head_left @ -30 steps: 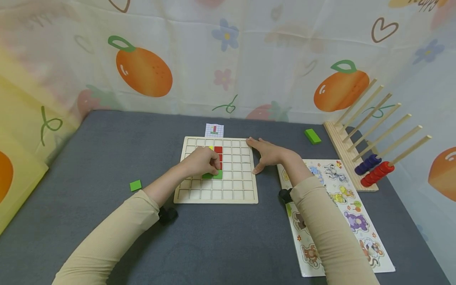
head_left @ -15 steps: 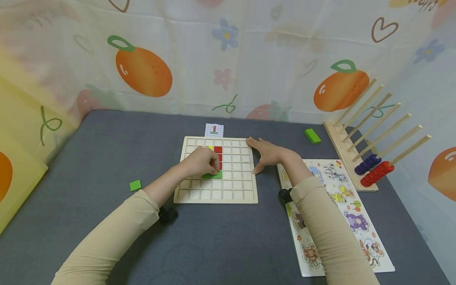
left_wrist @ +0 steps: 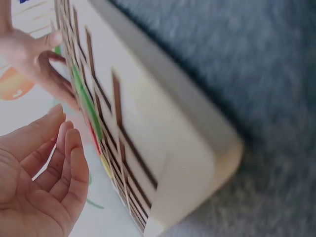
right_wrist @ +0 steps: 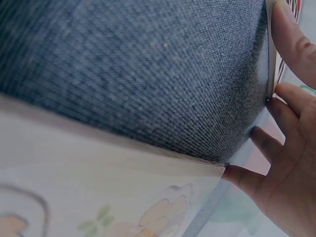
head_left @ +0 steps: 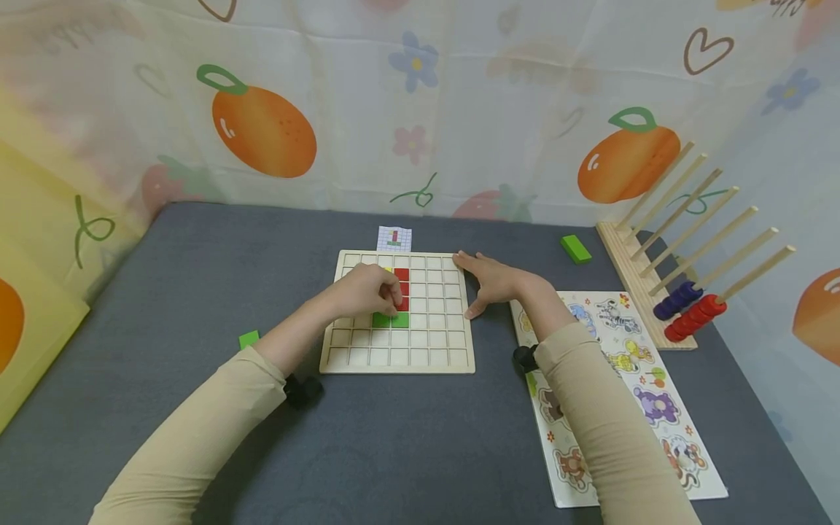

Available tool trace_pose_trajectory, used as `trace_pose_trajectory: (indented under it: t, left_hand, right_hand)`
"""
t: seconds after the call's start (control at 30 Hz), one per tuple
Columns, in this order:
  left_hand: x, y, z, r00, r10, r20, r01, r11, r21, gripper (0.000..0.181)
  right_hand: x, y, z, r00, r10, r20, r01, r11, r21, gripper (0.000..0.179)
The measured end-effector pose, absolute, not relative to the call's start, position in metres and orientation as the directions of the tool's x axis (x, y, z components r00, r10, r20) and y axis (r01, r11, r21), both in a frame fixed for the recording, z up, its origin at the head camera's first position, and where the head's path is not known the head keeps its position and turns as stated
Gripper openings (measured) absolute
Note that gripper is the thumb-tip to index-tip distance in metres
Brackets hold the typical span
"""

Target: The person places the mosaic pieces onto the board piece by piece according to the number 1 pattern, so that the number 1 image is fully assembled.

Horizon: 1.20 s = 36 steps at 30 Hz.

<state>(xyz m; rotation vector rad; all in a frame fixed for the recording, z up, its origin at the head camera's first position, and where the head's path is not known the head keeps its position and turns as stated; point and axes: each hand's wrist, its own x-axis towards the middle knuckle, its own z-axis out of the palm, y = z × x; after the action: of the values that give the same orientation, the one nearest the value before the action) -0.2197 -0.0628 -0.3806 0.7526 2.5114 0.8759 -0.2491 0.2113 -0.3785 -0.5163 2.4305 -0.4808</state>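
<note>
A pale wooden grid board point(head_left: 429, 357) lies mid-table in the head view. On it a column of red tiles point(head_left: 402, 275) runs down to a row of green tiles point(head_left: 391, 320), and a sliver of yellow tile point(head_left: 389, 270) shows beside the red. Just above these tiles is my left hand point(head_left: 362, 290), its fingers loosely bent. The left wrist view shows this hand point(left_wrist: 44, 177) apart from the board with nothing between thumb and fingertips. My right hand point(head_left: 494, 283) rests, fingers spread, against the board's right edge. My left hand hides part of the tiles.
A small grid-paper card point(head_left: 394, 239) sits behind the board. One green block point(head_left: 575, 249) lies at the back right, and a green tile point(head_left: 249, 339) is left of my forearm. Under my right arm lies an animal puzzle board point(head_left: 639, 379), beside a pegged bead rack point(head_left: 623, 270).
My left hand has lifted off the green tiles and shifted slightly left, uncovering more of the green row. The right hand stays where it was.
</note>
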Motion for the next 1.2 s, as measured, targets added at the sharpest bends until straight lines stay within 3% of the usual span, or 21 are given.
trace_pose_trajectory:
  t: [0.3, 1.2]
  left_hand:
    - [-0.222, -0.076, -0.374, -0.789, 0.603, -0.119, 0.404, 0.655, 0.639, 0.008]
    - [-0.222, -0.153, -0.355, -0.845, 0.489, -0.215, 0.254, 0.722, 0.643, 0.018]
  right_hand:
    - [-0.249, 0.212, -0.380, -0.750, -0.458, -0.477, -0.243, 0.862, -0.445, 0.111]
    - [-0.249, 0.210, -0.379, -0.747, -0.460, -0.480, -0.240, 0.860, -0.450, 0.110]
